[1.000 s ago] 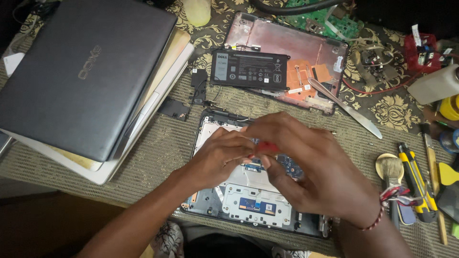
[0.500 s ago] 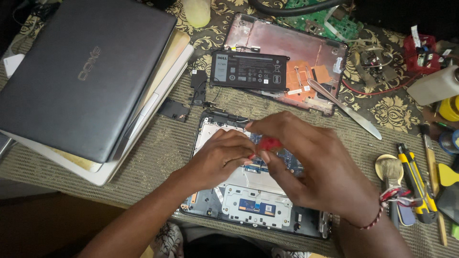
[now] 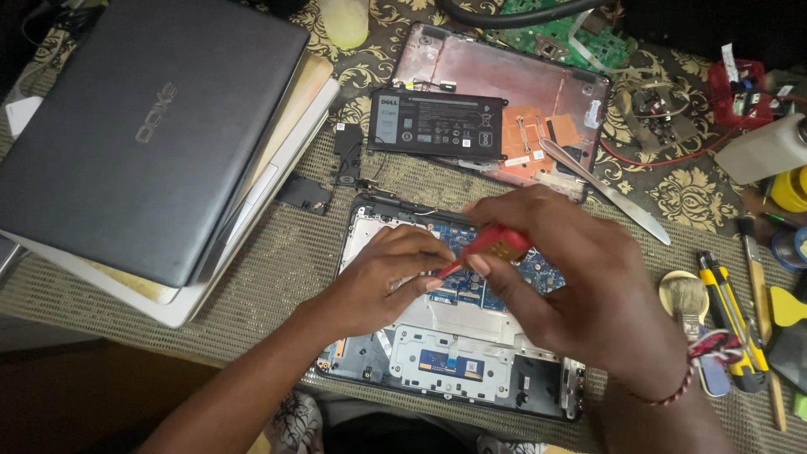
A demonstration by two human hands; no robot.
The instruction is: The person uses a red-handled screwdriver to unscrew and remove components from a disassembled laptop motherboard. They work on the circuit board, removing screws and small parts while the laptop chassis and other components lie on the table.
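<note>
Upper left of the frame, a closed grey laptop (image 3: pixel 143 134) tops a stack on your patterned tabletop (image 3: pixel 277 269). At lower centre lies the opened laptop base (image 3: pixel 445 361), its blue circuit board showing. Above it a pinkish bottom cover (image 3: pixel 504 84) carries a black rectangular battery (image 3: pixel 437 122) with a white-printed label. Your right hand (image 3: pixel 580 286) grips a red-handled screwdriver (image 3: pixel 492 244) over the board; your left hand (image 3: pixel 387 277) pinches its shaft.

A table (image 3: pixel 277 277) covered with a woven olive mat, and beyond it a dark cloth (image 3: pixel 672 189) patterned in gold flourishes, fills the view. Below the near edge lies shadowed brown floor (image 3: pixel 101 395). Lighting is even, soft.
</note>
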